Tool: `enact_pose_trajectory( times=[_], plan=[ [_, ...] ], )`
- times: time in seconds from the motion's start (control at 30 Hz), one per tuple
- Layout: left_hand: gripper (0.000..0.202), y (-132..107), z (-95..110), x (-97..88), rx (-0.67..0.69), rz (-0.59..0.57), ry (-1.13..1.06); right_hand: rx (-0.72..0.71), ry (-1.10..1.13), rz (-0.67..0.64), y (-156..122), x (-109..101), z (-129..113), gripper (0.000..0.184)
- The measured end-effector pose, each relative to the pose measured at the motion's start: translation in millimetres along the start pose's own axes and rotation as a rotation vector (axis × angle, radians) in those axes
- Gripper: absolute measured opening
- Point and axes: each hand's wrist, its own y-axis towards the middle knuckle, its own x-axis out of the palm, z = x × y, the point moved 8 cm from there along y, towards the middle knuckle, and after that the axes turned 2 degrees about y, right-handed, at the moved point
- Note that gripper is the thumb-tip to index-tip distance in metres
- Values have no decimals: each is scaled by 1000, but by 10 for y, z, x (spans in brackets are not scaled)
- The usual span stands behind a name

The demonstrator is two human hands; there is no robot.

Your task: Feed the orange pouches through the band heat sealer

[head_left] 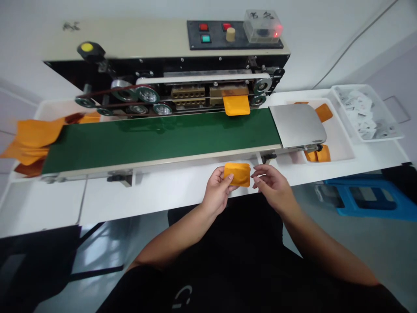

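Note:
My left hand [217,190] is closed on an orange pouch [237,174], thumb on top, just in front of the white table's near edge. My right hand [272,184] hovers at the pouch's right edge with fingers loosely curled; I cannot tell whether it touches the pouch. Behind them runs a sealing machine [169,61] with a green conveyor belt [156,139]. A second orange pouch [237,105] hangs in the sealing jaws above the belt's right part.
Sealed orange pouches [32,139] pile up at the belt's left end. A metal feed plate [298,125] sits over a white tray [339,143] holding orange pouches. A bin of small white sachets [365,113] stands far right. A blue stool [365,198] is below.

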Motion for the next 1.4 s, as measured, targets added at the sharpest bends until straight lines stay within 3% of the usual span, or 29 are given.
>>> enact_pose_trajectory(
  times=[0.17, 0.47, 0.67, 0.77, 0.9, 1.03, 1.17, 1.4],
  plan=[
    [51, -63, -52, 163, -14, -34, 1, -77, -95, 47, -56, 148, 123, 39],
    [53, -144, -41, 182, 37, 43, 63, -55, 45, 62, -22, 34, 262, 30],
    [51, -149, -92, 151, -14, 38, 52, -53, 229, 220, -55, -104, 178, 29],
    [50, -143, -84, 99, -15, 50, 71, -40, 339, 232, -11, -194, 39, 37],
    [47, -148, -58, 24, -20, 65, 99, -57, 388, 220, 294, -503, -294, 43],
    [45, -151, -26, -27, -10, 76, 101, 19, 399, 148, 804, -784, -631, 27],
    [47, -147, -17, -60, -6, 80, 69, 104, 381, 121, 1256, -843, -834, 13],
    [51, -153, 34, -107, -9, 97, 60, 164, 335, 227, 1706, -743, -887, 21]
  ],
)
